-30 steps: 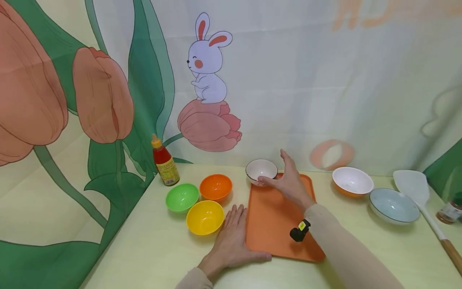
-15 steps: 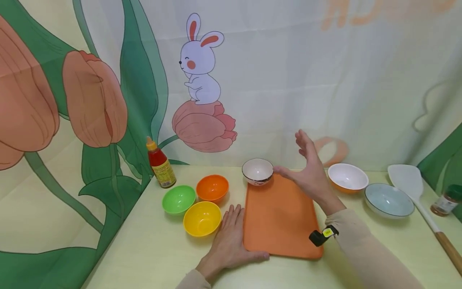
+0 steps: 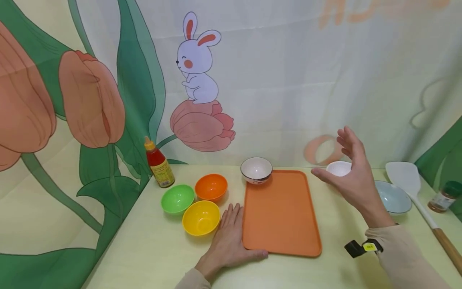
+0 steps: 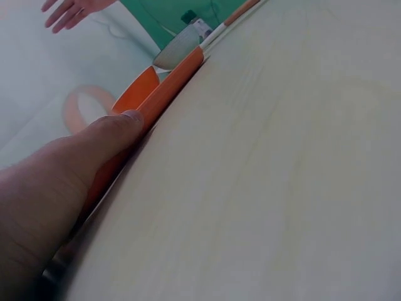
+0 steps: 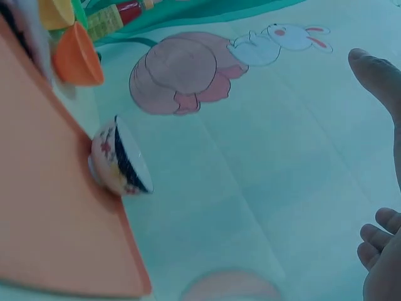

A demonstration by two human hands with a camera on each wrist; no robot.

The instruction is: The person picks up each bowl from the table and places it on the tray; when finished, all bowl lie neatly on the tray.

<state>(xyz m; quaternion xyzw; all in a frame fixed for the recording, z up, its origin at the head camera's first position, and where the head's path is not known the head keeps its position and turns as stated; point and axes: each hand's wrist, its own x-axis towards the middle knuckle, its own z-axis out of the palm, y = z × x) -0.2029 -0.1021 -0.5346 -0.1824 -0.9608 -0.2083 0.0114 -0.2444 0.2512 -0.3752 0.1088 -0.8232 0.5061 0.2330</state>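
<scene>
My left hand (image 3: 229, 241) lies at the near left corner of an orange tray (image 3: 281, 216), fingers straight along its left side and thumb along its front edge. In the left wrist view the thumb (image 4: 116, 128) rests against the tray's rim. A white bowl with a dark rim and flower pattern (image 3: 256, 170) sits on the tray's far left corner. My right hand (image 3: 355, 180) is raised right of the tray, thumb and fingers spread wide with nothing between them. It partly covers a bowl with a white inside (image 3: 338, 168) and overlaps a pale blue bowl (image 3: 393, 196).
Left of the tray stand green (image 3: 178, 199), orange (image 3: 211, 187) and yellow (image 3: 201, 218) bowls, with a red sauce bottle (image 3: 159, 164) behind them. A white spatula with a wooden handle (image 3: 406, 180) and a green-lidded jar (image 3: 444, 196) lie far right. A printed cloth (image 3: 274, 80) hangs behind.
My right hand has drawn away from the flower-patterned bowl and moved right, off the tray, to in front of the white-lined bowl. The left hand has stayed at the tray's corner.
</scene>
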